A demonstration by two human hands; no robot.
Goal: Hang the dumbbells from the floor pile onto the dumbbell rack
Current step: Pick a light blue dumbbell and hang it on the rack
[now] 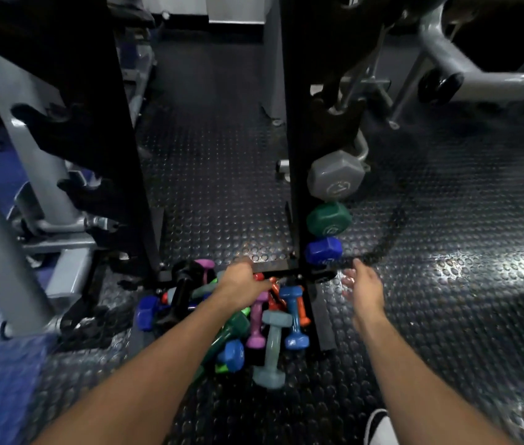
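Dumbbells (263, 319) are lying heaped at the rack (299, 155) foot; I'm reaching my left hand (241, 277) in, grip hidden, while my right hand (363, 284) is hovering spread, ready.

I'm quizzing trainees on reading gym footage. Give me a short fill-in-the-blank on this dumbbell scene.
1. Three dumbbells hang on the rack; the top one is ____ in colour.
2. The lowest hung dumbbell is ____.
3. The ____ hand reaches into the pile.
4. The right hand hovers with fingers ____, holding nothing.

Missing words: grey; blue; left; open
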